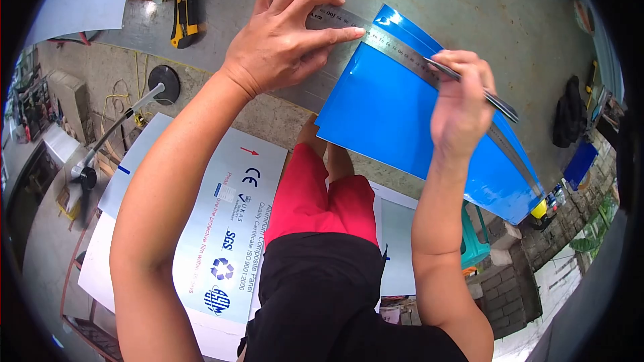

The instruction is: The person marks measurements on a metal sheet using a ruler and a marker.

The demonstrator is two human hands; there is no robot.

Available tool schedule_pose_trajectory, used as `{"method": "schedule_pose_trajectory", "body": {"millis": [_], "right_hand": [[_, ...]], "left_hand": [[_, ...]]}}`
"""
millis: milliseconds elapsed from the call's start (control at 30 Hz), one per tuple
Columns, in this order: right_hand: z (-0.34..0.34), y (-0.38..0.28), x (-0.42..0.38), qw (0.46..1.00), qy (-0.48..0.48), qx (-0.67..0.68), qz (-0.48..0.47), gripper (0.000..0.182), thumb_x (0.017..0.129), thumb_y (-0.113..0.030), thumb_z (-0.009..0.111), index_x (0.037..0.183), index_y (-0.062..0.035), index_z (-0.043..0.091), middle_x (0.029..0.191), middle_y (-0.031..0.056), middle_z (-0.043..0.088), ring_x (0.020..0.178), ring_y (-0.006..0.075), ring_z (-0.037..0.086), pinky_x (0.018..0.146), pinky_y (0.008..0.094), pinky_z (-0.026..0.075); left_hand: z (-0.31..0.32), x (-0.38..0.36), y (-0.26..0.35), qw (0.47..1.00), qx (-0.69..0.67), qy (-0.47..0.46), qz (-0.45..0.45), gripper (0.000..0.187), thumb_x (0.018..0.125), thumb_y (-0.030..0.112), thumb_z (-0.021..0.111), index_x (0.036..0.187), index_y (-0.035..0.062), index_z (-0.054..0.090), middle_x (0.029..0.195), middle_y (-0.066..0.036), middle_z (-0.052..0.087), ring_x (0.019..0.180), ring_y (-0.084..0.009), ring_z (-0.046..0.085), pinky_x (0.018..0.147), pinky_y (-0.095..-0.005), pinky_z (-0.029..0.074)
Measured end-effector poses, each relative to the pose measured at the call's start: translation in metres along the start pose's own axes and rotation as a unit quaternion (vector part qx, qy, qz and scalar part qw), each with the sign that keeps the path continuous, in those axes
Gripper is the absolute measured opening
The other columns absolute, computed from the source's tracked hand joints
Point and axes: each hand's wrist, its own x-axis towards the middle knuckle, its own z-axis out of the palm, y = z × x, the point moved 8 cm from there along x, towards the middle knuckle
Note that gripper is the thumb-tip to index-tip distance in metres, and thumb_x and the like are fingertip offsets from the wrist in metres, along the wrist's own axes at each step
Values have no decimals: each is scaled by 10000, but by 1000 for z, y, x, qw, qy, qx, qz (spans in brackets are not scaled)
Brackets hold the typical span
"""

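A long steel ruler lies diagonally across a glossy blue sheet on the metal table. My left hand is on the ruler's upper-left end, fingers bent at its far edge and one finger stretched along its face. In my right hand is a slim silver-and-dark tool, gripped like a pen. Its pointed end meets the ruler's edge over the blue sheet, and its rear sticks out past my fingers to the lower right.
A yellow-and-black utility knife lies at the table's upper left. Below the table edge is a printed white composite panel. A round black base on a metal rod stands to the left. A teal plastic stool is at lower right.
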Motion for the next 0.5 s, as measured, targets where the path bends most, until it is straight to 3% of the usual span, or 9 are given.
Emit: {"method": "schedule_pose_trajectory", "body": {"millis": [67,133,200,267,333,367,400,467,500], "right_hand": [[-14,-32,-1,997,-10,-30,-66,165,1091,-91,562,1002,12,657,1078,184,718,964,214,701,919,385,593],[-29,-55,-10,995,-25,-68,-66,162,1096,-76,546,1064,26,668,1102,172,726,992,221,694,956,372,571],[-49,-58,-22,956,-2,-288,48,186,1107,-56,522,1142,49,672,1128,142,733,999,226,690,923,356,560],[-72,-65,-31,930,5,-363,58,174,1079,-3,556,1182,39,689,1111,109,733,971,234,689,882,351,553],[-83,-75,-38,806,-39,-590,36,172,1011,58,618,1150,16,709,1091,114,718,938,252,694,867,346,545],[-101,-74,-41,812,-23,-582,46,207,924,70,719,1118,-3,722,1102,132,693,980,298,690,895,365,545],[-113,-78,-43,813,-17,-580,41,207,924,70,719,1118,-3,722,1102,132,693,980,298,690,895,365,545],[-125,-85,-46,744,-50,-666,10,263,872,29,795,1117,-5,705,1110,140,680,1035,335,675,920,415,541],[-133,-87,-46,745,-43,-666,6,263,872,29,795,1117,-5,705,1110,140,680,1035,335,675,920,415,541]], "left_hand": [[0,0,1,1000,-2,1,2,554,883,232,778,1361,506,719,1457,25,566,1352,-229,535,1211,-461,358],[0,0,1,1000,10,-6,4,541,900,242,763,1371,505,712,1463,17,557,1364,-234,524,1218,-474,356],[-1,1,1,1000,10,-6,8,542,904,240,758,1375,503,709,1460,13,558,1362,-240,524,1220,-480,355],[-2,1,3,1000,11,-7,13,542,907,238,753,1379,501,707,1457,9,558,1360,-245,524,1222,-487,354],[-1,2,2,1000,10,-21,6,538,911,233,745,1377,502,709,1453,-1,556,1362,-249,520,1227,-492,350],[-3,3,3,1000,14,-18,13,538,911,233,745,1377,502,709,1453,-1,556,1362,-249,520,1227,-492,350],[-4,3,3,1000,16,-19,15,558,914,229,740,1402,495,690,1447,-8,555,1360,-254,519,1228,-494,350],[-5,3,5,999,21,-18,23,579,917,224,734,1428,488,671,1442,-15,554,1358,-258,517,1228,-495,349],[-5,4,4,1000,18,-21,13,595,911,221,734,1457,440,643,1433,-17,553,1364,-252,510,1234,-491,335]]}}
